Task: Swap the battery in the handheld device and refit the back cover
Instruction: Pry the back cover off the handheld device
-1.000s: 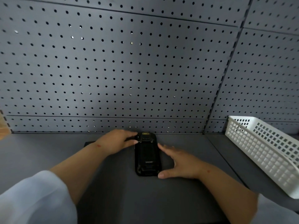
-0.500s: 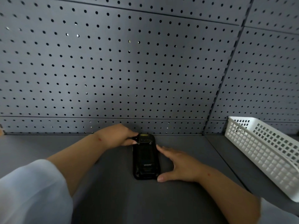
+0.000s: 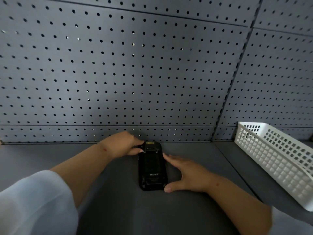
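Workshop or technical service station. Evidenced by grey perforated pegboard panels (image 3: 135, 68) forming the back wall, a plain dark grey bench (image 3: 118, 209) butted against them, and a white plastic parts basket (image 3: 277, 160) at the right side.

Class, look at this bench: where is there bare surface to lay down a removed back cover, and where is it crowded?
Bare bench lies left of the left hand, and between the right hand and the white basket. It is crowded around the handheld device, where both hands touch it close to the pegboard wall.
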The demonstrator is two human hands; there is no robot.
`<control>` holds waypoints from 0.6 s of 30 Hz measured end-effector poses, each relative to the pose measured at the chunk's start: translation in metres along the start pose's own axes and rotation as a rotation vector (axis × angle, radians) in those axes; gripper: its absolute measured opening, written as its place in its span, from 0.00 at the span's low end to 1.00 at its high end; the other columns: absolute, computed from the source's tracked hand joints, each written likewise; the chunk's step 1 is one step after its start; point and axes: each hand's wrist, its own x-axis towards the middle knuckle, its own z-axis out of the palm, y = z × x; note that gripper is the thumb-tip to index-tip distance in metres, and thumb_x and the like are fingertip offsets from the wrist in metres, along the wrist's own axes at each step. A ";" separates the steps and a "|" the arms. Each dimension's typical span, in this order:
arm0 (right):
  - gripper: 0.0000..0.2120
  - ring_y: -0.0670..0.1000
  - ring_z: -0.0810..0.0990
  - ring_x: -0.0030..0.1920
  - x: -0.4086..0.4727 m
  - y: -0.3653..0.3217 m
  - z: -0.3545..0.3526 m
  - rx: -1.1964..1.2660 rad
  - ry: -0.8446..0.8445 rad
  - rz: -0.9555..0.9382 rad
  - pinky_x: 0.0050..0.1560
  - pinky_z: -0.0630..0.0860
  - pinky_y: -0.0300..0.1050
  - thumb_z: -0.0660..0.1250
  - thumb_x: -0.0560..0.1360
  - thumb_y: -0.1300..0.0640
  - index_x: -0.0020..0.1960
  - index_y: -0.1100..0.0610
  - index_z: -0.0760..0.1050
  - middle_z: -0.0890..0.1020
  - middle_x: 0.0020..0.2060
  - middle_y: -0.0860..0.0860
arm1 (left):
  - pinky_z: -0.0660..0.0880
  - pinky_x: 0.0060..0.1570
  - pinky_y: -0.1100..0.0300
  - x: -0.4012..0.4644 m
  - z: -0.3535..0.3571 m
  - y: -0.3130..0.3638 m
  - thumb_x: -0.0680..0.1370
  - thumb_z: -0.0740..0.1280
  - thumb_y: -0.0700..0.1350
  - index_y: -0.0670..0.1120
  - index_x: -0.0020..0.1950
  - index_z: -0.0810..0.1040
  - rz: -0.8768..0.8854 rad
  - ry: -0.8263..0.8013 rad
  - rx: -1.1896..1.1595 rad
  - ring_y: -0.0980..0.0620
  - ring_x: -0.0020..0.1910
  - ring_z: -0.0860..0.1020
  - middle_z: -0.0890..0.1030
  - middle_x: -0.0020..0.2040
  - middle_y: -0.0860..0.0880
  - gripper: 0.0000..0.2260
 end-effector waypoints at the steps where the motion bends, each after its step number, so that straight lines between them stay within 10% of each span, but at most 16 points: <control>1: 0.49 0.45 0.50 0.75 0.000 0.000 0.000 -0.001 0.004 -0.001 0.75 0.50 0.44 0.70 0.65 0.38 0.74 0.45 0.43 0.51 0.77 0.48 | 0.71 0.51 0.57 0.000 0.000 0.000 0.78 0.60 0.50 0.45 0.65 0.73 0.000 0.003 0.001 0.45 0.52 0.79 0.82 0.55 0.42 0.17; 18: 0.48 0.44 0.49 0.75 -0.002 -0.002 -0.001 -0.030 0.018 -0.021 0.71 0.47 0.37 0.70 0.66 0.41 0.75 0.48 0.44 0.52 0.77 0.48 | 0.70 0.50 0.57 0.005 -0.001 0.000 0.79 0.57 0.48 0.43 0.62 0.74 0.041 -0.055 0.123 0.46 0.52 0.78 0.81 0.54 0.43 0.15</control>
